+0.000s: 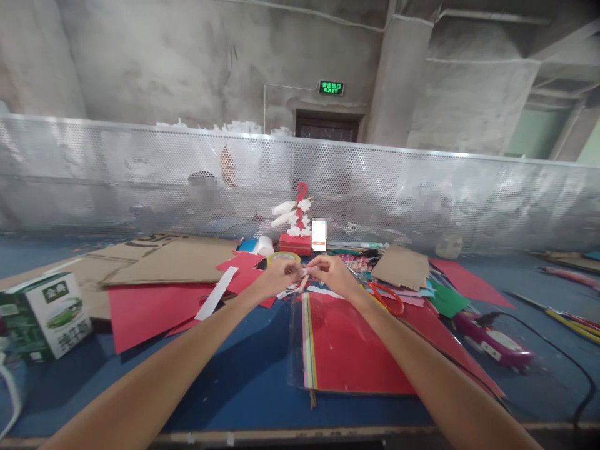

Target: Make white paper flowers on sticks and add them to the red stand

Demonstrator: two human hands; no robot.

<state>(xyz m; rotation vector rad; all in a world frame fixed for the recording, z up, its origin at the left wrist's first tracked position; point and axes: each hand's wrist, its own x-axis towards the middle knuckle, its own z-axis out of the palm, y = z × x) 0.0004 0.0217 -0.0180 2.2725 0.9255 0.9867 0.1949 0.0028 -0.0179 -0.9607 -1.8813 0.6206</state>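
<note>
Both arms reach forward over the table, and the fingertips meet in the middle. My left hand (281, 275) is closed in a pinch on a small white piece of paper (304, 272). From the other side, my right hand (330, 274) pinches the same piece, its fingers partly covering it. Its exact shape is too small to make out. Just behind the left hand lies a roll of yellowish tape (284, 257). White paper strips (324, 291) and scraps are under the hands. Beyond them stands a red paper figure (301, 206) with white paper flowers on a red base.
A pack of red paper (360, 350) lies in front, with red-orange scissors (387, 299) beside it. Cardboard (173, 262), red sheets (150, 312) and a milk carton (51, 315) are left. A purple device (492, 340) with a cable lies right. A perforated metal screen (375, 187) closes the back.
</note>
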